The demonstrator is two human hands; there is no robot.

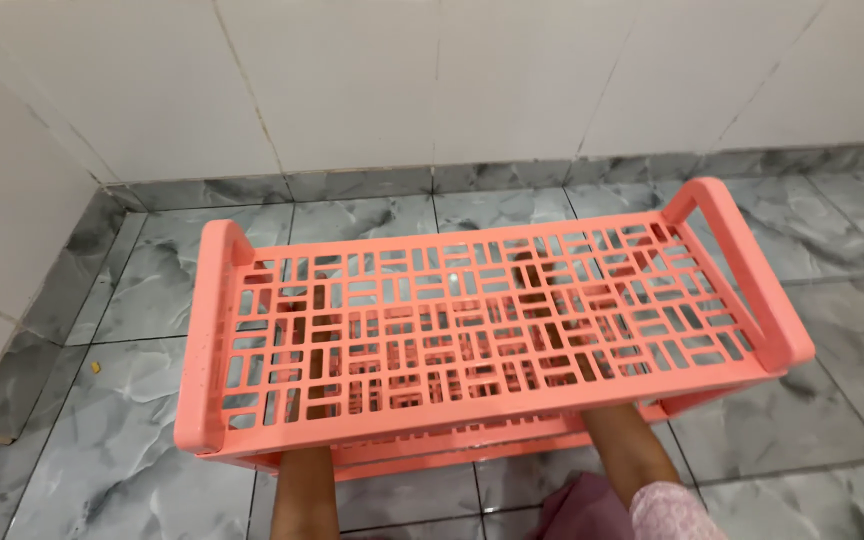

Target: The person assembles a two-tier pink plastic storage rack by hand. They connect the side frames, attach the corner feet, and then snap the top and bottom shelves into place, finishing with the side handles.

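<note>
No package, label, sign or screen shows anywhere around the salmon-pink plastic lattice rack, nor on it.

Floor: grey marbled tiles below me, meeting white wall tiles.
Speck: small yellowish bit at nine o'clock.

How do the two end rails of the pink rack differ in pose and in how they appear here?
The left rail runs almost straight toward the camera; the right rail slants outward. The right rail's far end sits higher in the picture than the left rail's. Both are raised, rounded, the same pink, and belong to one rack.
</note>
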